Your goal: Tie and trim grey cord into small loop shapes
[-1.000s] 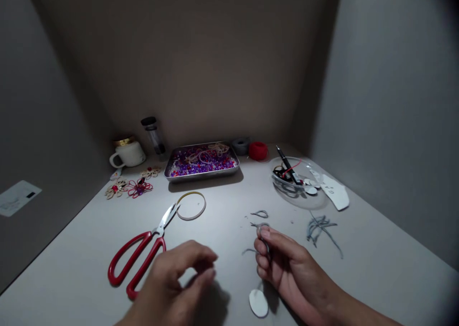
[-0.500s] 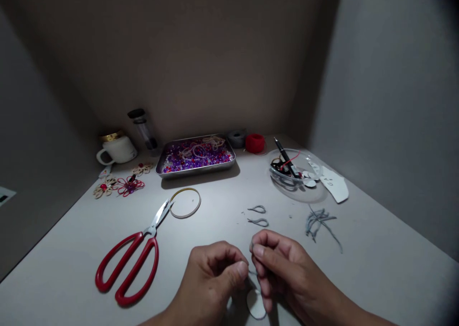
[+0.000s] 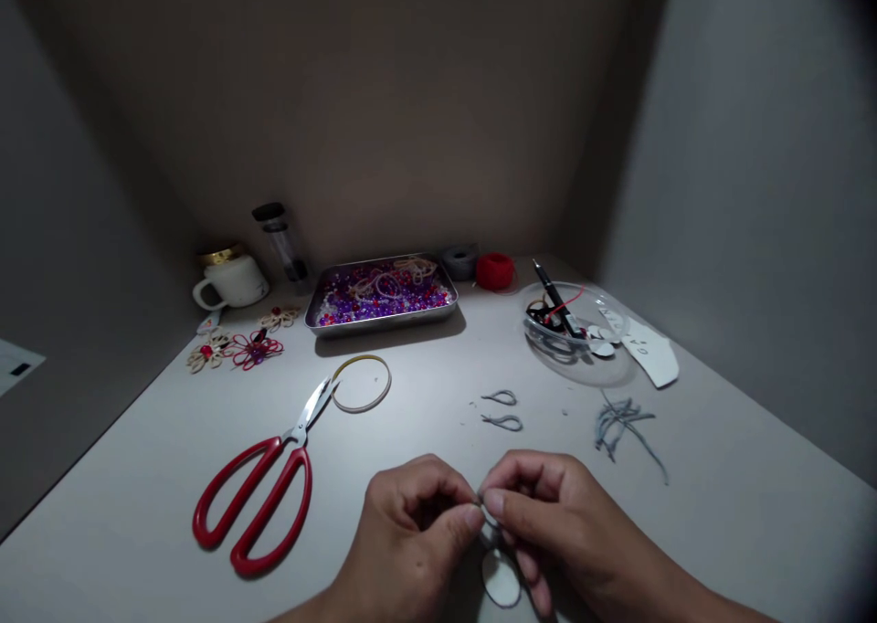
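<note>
**Both hands meet over a scrap of grey cord**

The short piece of thin grey cord (image 3: 481, 504) sits pinched between the two sets of fingertips, low and central over the pale grey table (image 3: 137, 477); a second ago the left hand (image 3: 411, 541) hung apart with nothing in it, and it has since come in to meet the right hand (image 3: 548, 532); both are now curled nearly closed, thumbs and forefingers nipping the cord, touching tip to tip. Directly beneath them lies one small white oval disc (image 3: 502, 582), partly hidden by the fingers. Beyond, two looped grey cord pieces (image 3: 501, 409) lie one behind the other, where earlier only one lay free there; one loose tangle of grey strands (image 3: 623, 422) sits to the right. One pair of red-handled scissors (image 3: 257, 491) lies to the left, blades just beside one yellowish ring (image 3: 362, 383); one metal tray of purple beads (image 3: 381, 296) stands at the back.
</note>
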Demonstrator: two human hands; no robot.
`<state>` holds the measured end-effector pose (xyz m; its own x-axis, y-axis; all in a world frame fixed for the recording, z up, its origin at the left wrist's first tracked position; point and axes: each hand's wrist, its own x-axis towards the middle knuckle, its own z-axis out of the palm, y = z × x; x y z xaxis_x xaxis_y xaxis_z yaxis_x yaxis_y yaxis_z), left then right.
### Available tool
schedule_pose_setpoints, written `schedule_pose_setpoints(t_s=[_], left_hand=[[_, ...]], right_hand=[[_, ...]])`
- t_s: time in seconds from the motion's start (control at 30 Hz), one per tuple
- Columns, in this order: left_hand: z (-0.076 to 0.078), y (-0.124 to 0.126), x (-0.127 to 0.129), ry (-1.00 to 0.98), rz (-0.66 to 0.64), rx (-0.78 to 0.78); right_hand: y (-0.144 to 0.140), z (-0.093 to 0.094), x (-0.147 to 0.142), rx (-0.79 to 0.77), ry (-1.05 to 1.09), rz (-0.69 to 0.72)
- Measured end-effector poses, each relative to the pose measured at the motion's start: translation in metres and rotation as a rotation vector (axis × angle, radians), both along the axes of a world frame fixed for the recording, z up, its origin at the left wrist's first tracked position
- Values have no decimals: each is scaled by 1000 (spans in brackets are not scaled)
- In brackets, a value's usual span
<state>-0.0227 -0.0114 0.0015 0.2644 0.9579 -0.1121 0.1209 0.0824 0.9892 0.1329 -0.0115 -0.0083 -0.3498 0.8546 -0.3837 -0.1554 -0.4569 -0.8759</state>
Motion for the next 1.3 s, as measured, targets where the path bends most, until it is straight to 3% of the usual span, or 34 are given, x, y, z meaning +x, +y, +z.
schedule_pose_setpoints(t_s=[0.67, 0.93, 1.1, 1.2, 1.3], left_hand=[[-3, 0, 1, -166, -70, -126], [2, 4, -3, -27, -160, 165], [3, 5, -4, -5, -164, 257], [4, 5, -3, -12, -116, 223], [5, 6, -2, -43, -13, 69]], right_hand=[[2, 9, 4, -53, -31, 110], [5, 8, 10, -109, 7, 174], [5, 6, 12, -85, 72, 184], [6, 4, 11, -42, 150, 142], [8, 5, 10, 15, 227, -57]])
